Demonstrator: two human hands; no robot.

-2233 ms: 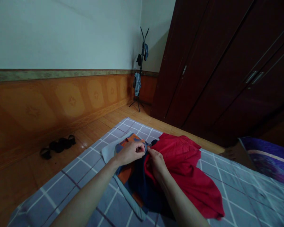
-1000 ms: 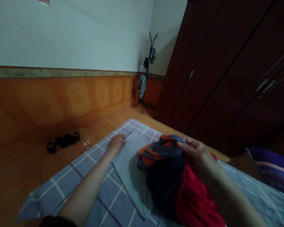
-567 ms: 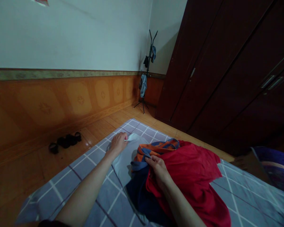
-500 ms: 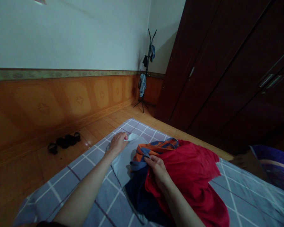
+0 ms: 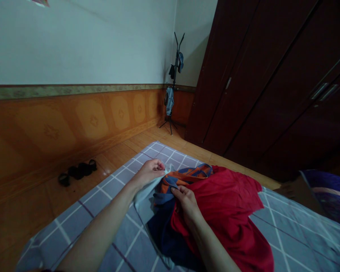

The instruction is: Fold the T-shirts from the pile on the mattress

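Note:
A heap of clothes lies on the bed (image 5: 107,226), which has a grey-blue checked sheet. My left hand (image 5: 151,172) pinches the edge of a pale grey-blue garment (image 5: 147,202) at the heap's left side and lifts it slightly. My right hand (image 5: 187,204) is closed, thumb on top, on the edge of an orange and blue patterned cloth (image 5: 168,183). Beneath and to the right of that hand spreads a red garment (image 5: 229,200), its full shape hidden in folds. Dark navy cloth (image 5: 167,230) shows below, between the pale garment and the red one.
Black sandals or shoes (image 5: 78,171) sit on the wooden floor by the left wall. In the far corner stands a black coat rack (image 5: 175,68) hung with caps and cloth. A dark red wardrobe (image 5: 260,87) lines the right, with a purple-covered item (image 5: 325,192) below it.
My left hand has moved right, toward the orange cloth, drawing the pale garment's edge inward with it. My right hand stays almost in place on the patterned cloth.

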